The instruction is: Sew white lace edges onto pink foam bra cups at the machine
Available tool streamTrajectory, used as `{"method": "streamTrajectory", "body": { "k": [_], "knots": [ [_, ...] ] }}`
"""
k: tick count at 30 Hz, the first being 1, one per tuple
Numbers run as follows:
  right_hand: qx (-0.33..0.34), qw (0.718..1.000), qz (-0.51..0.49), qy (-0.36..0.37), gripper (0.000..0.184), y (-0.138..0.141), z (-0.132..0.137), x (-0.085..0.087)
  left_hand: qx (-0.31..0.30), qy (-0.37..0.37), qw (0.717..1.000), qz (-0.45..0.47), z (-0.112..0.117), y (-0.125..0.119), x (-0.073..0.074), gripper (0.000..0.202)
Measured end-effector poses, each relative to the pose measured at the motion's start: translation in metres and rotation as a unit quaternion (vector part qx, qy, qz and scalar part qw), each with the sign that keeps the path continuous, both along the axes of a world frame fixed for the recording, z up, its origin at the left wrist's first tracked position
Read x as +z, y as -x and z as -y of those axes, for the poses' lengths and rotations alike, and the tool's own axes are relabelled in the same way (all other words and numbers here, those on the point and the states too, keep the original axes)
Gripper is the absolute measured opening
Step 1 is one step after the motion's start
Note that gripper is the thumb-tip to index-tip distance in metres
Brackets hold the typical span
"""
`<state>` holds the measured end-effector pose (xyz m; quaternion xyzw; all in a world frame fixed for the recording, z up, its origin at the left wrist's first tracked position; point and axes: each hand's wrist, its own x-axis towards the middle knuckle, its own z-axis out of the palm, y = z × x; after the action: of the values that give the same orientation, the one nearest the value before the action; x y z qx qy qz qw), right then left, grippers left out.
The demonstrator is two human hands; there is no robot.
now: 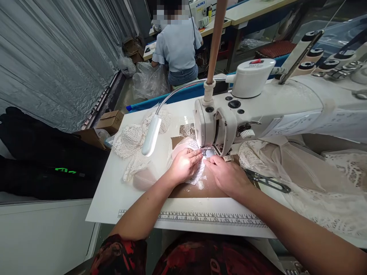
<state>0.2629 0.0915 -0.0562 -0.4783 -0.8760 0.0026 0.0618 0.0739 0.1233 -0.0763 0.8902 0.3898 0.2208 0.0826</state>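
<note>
A white sewing machine (205, 122) stands over the table, its presser foot (204, 152) low on a pale lace piece (198, 176). My left hand (185, 165) presses on this lace, fingers drawn together just left of the foot. From the right, my right hand (228, 173) has its thumb and forefinger closed at the lace's edge, close to the foot. The fingertips partly hide the fabric between them. Under the work lies a brown surface (183, 192) around the needle area.
Lace cup-shaped pieces (130, 139) lie at left beneath a gooseneck lamp (151, 135). Dark thread snips (268, 180) and heaped lace fabric (286, 164) are at right. A ruler strip (200, 219) runs along the front edge. Another person (177, 46) sits beyond the table.
</note>
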Motion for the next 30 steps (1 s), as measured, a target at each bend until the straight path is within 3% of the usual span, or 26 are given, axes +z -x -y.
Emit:
{"method": "streamTrajectory", "body": {
  "k": [12, 16, 19, 22, 24, 25, 28, 30],
  "knots": [
    [-0.011, 0.999, -0.044, -0.016, 0.042, -0.004, 0.001, -0.009, 0.065, -0.004, 0.993, -0.098, 0.004, -0.001, 0.004, 0.045],
    [-0.013, 0.997, -0.055, -0.044, 0.040, -0.005, 0.001, -0.016, 0.142, 0.007, 0.981, -0.131, 0.010, -0.003, 0.008, 0.046],
    [-0.015, 0.995, -0.074, -0.072, 0.039, -0.006, 0.000, -0.022, 0.214, 0.039, 0.967, -0.134, 0.020, 0.004, 0.020, 0.045],
    [-0.021, 0.993, -0.084, -0.075, 0.038, -0.006, -0.002, -0.025, 0.224, 0.069, 0.967, -0.102, 0.038, 0.028, 0.036, 0.045],
    [-0.017, 0.994, -0.094, -0.061, 0.039, -0.006, -0.002, -0.024, 0.265, 0.059, 0.960, -0.073, 0.054, 0.053, 0.042, 0.047],
    [-0.015, 0.994, -0.099, -0.052, 0.039, -0.006, -0.002, -0.024, 0.308, 0.056, 0.948, -0.065, 0.062, 0.069, 0.043, 0.048],
    [-0.017, 0.993, -0.119, -0.018, 0.039, -0.007, -0.003, -0.021, 0.478, 0.075, 0.875, -0.018, 0.085, 0.116, 0.037, 0.039],
    [-0.017, 0.988, -0.154, 0.010, 0.038, -0.010, -0.003, -0.019, 0.510, 0.073, 0.857, 0.000, 0.101, 0.140, 0.030, 0.023]
  ]
}}
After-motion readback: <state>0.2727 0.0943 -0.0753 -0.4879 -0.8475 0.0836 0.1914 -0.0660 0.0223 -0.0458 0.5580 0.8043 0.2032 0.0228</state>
